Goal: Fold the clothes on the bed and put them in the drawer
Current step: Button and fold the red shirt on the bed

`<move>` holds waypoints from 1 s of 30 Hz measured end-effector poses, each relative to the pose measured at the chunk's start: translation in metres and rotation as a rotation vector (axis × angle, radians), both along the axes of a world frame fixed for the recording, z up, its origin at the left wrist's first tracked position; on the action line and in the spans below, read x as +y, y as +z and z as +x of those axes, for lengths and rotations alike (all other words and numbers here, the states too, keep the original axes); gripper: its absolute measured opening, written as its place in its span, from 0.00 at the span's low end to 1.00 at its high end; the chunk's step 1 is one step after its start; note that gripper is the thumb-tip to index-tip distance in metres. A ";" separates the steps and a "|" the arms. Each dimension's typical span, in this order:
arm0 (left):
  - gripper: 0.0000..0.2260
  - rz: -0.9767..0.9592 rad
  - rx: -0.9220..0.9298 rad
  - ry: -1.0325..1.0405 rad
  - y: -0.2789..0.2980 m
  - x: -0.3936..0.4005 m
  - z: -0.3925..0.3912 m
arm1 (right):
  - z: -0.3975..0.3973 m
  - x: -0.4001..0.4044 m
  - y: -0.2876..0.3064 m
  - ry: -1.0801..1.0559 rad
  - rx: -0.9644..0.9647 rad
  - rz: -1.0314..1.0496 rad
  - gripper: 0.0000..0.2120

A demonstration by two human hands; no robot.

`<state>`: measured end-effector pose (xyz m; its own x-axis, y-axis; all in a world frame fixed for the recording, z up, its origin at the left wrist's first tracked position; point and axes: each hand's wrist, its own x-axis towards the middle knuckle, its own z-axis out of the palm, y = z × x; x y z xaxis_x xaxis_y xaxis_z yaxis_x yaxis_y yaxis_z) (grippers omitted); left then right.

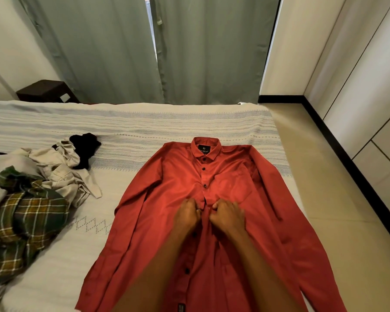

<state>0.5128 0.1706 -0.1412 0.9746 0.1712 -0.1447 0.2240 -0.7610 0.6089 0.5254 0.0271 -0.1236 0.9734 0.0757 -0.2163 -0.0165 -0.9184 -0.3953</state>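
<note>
Both hands' fingers pinch the red shirt (212,221) on the striped bedspread (144,124) before grey-green curtains (158,48).

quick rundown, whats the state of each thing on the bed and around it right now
red shirt: spread flat, front up, collar away from the person, sleeves at its sides, not folded
left hand: pinching the shirt's button strip
right hand: pinching the same strip
pile of clothes: crumpled, unfolded, at the left of the bed
bed: covered by a striped spread
curtains: nearly drawn, thin gap between them
</note>
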 end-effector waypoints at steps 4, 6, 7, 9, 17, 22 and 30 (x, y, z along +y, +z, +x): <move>0.02 -0.114 -0.046 0.046 0.006 0.006 0.000 | -0.005 -0.004 -0.006 0.080 -0.112 -0.103 0.18; 0.03 -0.182 -0.057 0.064 0.010 0.007 0.000 | -0.005 -0.004 -0.007 0.109 -0.170 -0.172 0.19; 0.05 -0.214 -0.051 0.072 0.011 0.007 0.000 | -0.006 -0.004 -0.007 0.131 -0.190 -0.216 0.19; 0.08 -0.285 -0.018 0.097 0.011 0.006 0.003 | -0.007 -0.001 -0.008 0.150 -0.200 -0.292 0.18; 0.08 -0.578 0.036 0.237 0.016 0.001 0.003 | -0.001 0.007 -0.007 0.160 -0.295 -0.342 0.18; 0.08 -0.695 0.058 0.325 0.019 -0.002 0.001 | -0.001 0.005 0.012 0.089 -0.268 -0.246 0.11; 0.10 -0.766 0.105 0.332 0.018 -0.004 0.001 | 0.003 -0.001 0.025 -0.202 0.013 0.263 0.09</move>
<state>0.5142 0.1669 -0.1228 0.8657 0.2646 -0.4248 0.4478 -0.0304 0.8936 0.5284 0.0257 -0.0981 0.9717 -0.0642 -0.2272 -0.1947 -0.7623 -0.6173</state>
